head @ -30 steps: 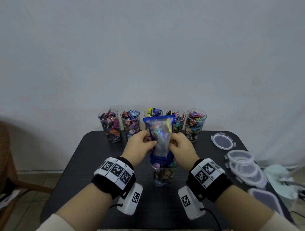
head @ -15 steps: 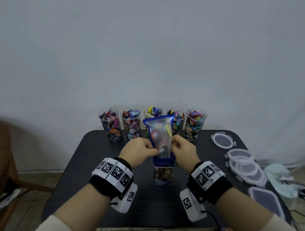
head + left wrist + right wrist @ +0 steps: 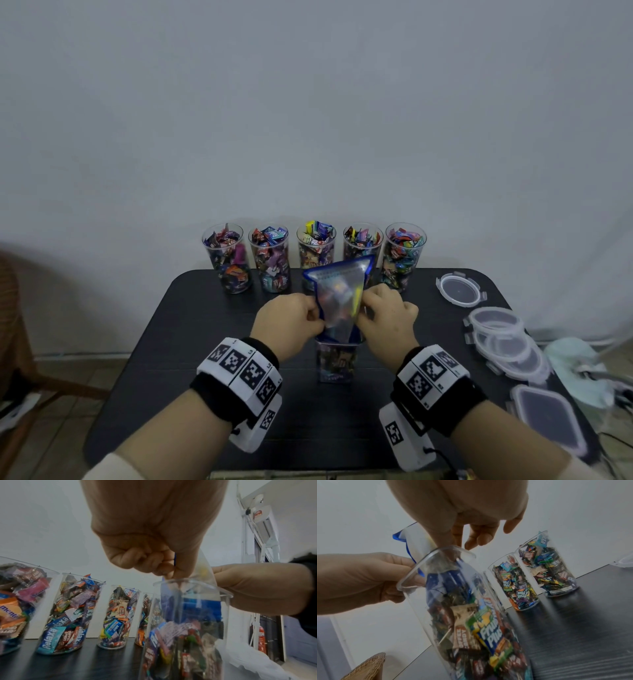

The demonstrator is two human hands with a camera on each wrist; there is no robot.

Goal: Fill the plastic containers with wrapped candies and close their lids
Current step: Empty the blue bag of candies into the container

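A clear pouch (image 3: 339, 294) edged in blue, a black table (image 3: 191, 342), and black-and-white checked wristbands (image 3: 239, 368).

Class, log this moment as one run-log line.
stage: filling | left hand: pinches candy bag | right hand: pinches candy bag | bag mouth: in front container | lids: off

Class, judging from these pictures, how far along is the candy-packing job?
Done: five clear plastic containers along the black table's back edge look full. In hand: left hand and right hand tip a blue-edged clear bag into a sixth container, partly filled. Left: no container is lidded; clear lids lie unused.
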